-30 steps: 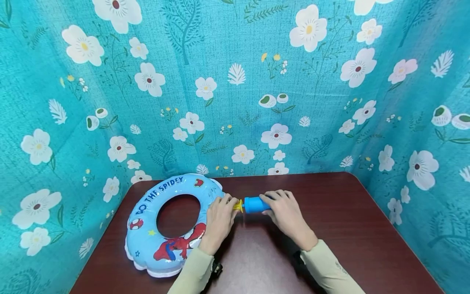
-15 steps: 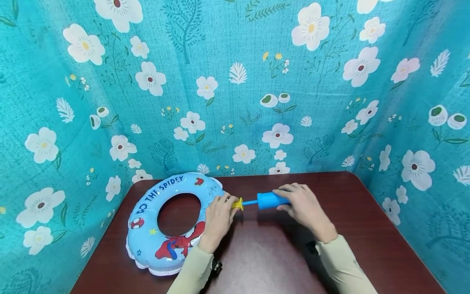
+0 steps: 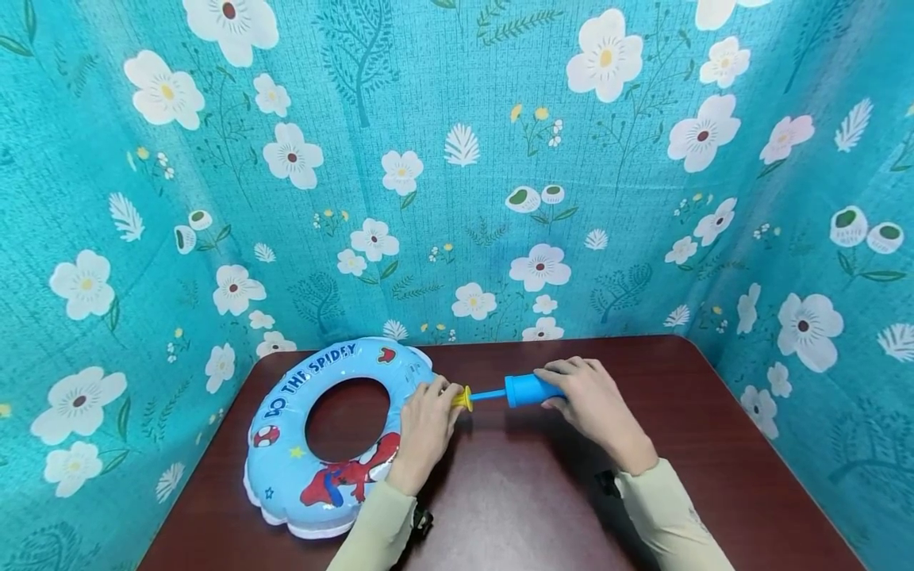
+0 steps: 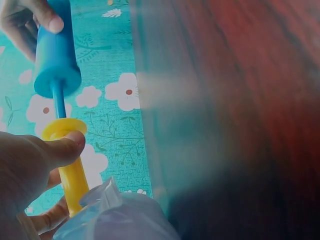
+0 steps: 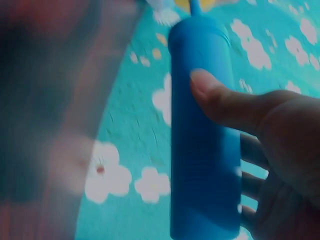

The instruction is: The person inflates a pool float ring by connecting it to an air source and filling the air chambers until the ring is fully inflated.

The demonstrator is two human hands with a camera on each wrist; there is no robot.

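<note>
A hand pump with a blue barrel [image 3: 530, 390], a thin blue rod [image 3: 489, 395] and a yellow flanged tube [image 4: 73, 181] spans both hands above the table. My left hand [image 3: 427, 424] pinches the yellow tube, thumb just under its flange. My right hand [image 3: 596, 408] grips the blue barrel, its thumb lying along the side in the right wrist view. A stretch of rod shows between flange and barrel. The light-blue inflated swim ring [image 3: 280, 476] lies at the left, its right edge beside my left hand. Clear plastic of the ring covers the tube's far end, so their join is hidden.
The ring and my forearms are over a dark red-brown table [image 3: 643, 373] with rounded back corners. A turquoise flowered curtain [image 3: 443, 198] hangs close behind and along both sides of it.
My right hand has drawn the blue barrel to the right, away from the yellow flange, exposing the rod. It slows over the last half second. My left hand and the ring stay nearly still.
</note>
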